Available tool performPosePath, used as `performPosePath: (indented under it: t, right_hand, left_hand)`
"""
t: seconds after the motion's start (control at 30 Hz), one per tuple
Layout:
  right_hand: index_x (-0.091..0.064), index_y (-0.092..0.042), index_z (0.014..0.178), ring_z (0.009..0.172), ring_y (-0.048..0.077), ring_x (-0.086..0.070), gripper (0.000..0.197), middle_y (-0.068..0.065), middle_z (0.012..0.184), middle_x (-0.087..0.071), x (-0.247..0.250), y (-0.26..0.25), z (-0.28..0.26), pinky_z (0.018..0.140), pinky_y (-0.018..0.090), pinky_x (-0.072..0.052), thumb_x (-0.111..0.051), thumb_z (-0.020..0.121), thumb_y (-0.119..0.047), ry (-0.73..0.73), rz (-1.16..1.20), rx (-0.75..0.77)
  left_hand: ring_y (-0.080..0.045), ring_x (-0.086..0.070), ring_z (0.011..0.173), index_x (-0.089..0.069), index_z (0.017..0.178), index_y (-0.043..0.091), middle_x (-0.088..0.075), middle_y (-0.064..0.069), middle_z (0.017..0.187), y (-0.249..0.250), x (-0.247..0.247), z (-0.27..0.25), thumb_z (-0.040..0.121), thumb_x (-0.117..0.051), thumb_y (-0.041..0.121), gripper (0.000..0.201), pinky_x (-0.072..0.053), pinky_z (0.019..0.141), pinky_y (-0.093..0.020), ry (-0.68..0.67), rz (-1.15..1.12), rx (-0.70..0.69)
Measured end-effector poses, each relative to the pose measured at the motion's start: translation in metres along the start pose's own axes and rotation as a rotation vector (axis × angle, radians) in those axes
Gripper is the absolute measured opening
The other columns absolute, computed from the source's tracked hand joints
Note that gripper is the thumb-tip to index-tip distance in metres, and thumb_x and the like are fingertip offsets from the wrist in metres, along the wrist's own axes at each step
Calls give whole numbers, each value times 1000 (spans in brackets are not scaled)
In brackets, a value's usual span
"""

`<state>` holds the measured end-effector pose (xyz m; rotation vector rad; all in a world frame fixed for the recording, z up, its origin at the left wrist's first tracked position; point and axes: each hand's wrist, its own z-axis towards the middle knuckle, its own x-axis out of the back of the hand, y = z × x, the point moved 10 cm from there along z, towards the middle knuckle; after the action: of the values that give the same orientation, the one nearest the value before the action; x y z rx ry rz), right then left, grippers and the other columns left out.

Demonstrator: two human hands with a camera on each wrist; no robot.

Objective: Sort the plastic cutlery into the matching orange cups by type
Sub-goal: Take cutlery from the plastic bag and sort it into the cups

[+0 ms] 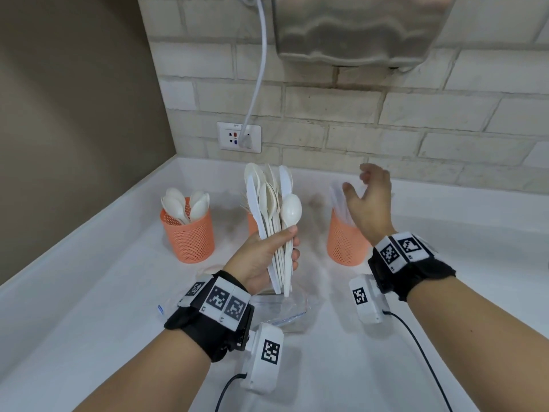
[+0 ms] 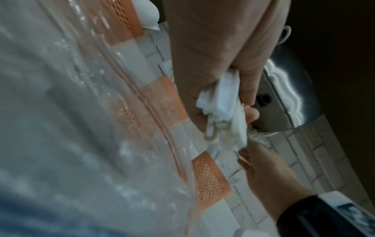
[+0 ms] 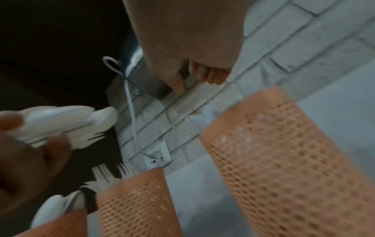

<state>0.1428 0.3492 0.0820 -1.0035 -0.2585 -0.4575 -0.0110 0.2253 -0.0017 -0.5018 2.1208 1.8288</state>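
Mid-sort here: the left hand [image 1: 261, 257] is clamped around a mixed bundle of cutlery [image 1: 274, 200], handles down, spoons and serrated knives fanned upward, one white spoon [image 1: 291, 207] at the front. The right hand [image 1: 367, 197] hangs above the right cup [image 1: 346, 242], fingers spread and loose, holding nothing, with pale knife-like pieces standing in that cup. The left cup [image 1: 190, 233] already carries spoons; the middle cup [image 1: 252, 223] sits mostly hidden behind the bundle, and the right wrist view shows fork tines [image 3: 107, 174] poking out of it. Next, I'd say, the free hand swings back to the bundle, pinches one piece and reads its head, and that front spoon looks the easy pick for the left cup. All this on a white worktop [image 1: 89, 292] in a corner, a clear plastic bag [image 1: 285, 310] lying under the bundle, pale brick tile behind, a wall socket [image 1: 239, 137] with a cable [image 1: 261, 55] running up beside a steel wall unit [image 1: 359, 28].
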Motion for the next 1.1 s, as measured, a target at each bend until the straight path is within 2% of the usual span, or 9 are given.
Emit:
performPosePath:
  t: [0.07, 0.13, 0.2, 0.33, 0.47, 0.6, 0.8, 0.93, 1.1]
  right_hand:
    - [-60, -3, 107, 89, 14, -50, 22, 16, 108, -55, 5, -31, -7, 83, 16, -41, -60, 86, -9, 16, 70, 106]
    - [-67, -4, 86, 70, 10, -52, 14, 8, 85, -61, -18, -50, -18, 68, 14, -42, -61, 87, -17, -192, 174, 47]
    - [-68, -3, 73, 60, 11, -53, 27, 3, 64, -61, -44, -55, -34, 59, 21, -43, -64, 86, -27, -405, 206, -80]
    - [-66, 6, 72, 55, 22, -58, 26, 18, 67, -65, -55, -55, -47, 47, 24, -44, -68, 81, -18, -452, 254, -209]
    - [-59, -3, 76, 52, 17, -55, 10, 12, 66, -59, -57, -55, -50, 40, 19, -44, -60, 83, -9, -488, 381, -321]
    - [-51, -11, 70, 53, 11, -47, 20, 2, 62, -50, -53, -59, -42, 46, 19, -42, -50, 89, -8, -402, 371, -297]
    - [-41, -15, 94, 77, 8, -60, 11, -1, 84, -62, -18, -85, -20, 74, 17, -48, -31, 100, -15, -183, 652, -113]
    - [-38, -19, 95, 67, 9, -61, 12, 0, 78, -60, -11, -101, -21, 71, 18, -52, -28, 102, -16, -173, 741, -26]
    - [-39, -16, 97, 65, 16, -60, 12, 5, 76, -59, -32, -94, -27, 68, 35, -58, -28, 102, -16, -318, 803, -156]
  left_hand:
    - [-11, -51, 48, -55, 88, 11, -53, -1, 64, -1, -3, -1, 88, -59, 6, 6, -46, 48, -23, -14, 24, -4]
    - [-11, -52, 47, -55, 85, 11, -52, -2, 63, -2, -5, -1, 85, -60, -1, 12, -46, 48, -23, -9, 53, -15]
    - [-12, -54, 46, -57, 84, 9, -54, -5, 64, -3, -7, 0, 85, -60, -3, 12, -47, 47, -23, 7, 56, -11]
    - [-17, -62, 54, -60, 84, 7, -64, -10, 70, -5, -5, -2, 84, -60, -2, 9, -51, 51, -26, 50, 117, -3]
    - [-17, -64, 57, -59, 94, 5, -63, -12, 76, -6, -4, -5, 82, -62, -2, 15, -53, 54, -28, 36, 162, -1]
    - [-16, -60, 53, -57, 89, 6, -62, -11, 72, -7, -3, -7, 83, -60, -3, 11, -51, 51, -25, 34, 134, 6]
    - [-14, -60, 55, -60, 86, 9, -63, -4, 67, -4, -2, -8, 85, -62, 3, 7, -51, 56, -25, 16, 167, -7]
    - [-14, -58, 53, -59, 86, 10, -61, -5, 67, -8, -1, -8, 85, -62, 3, 8, -49, 54, -26, 30, 168, 7]
    - [-12, -57, 50, -58, 87, 9, -61, -4, 65, -17, 4, -10, 85, -61, 1, 8, -49, 55, -25, 57, 189, 16]
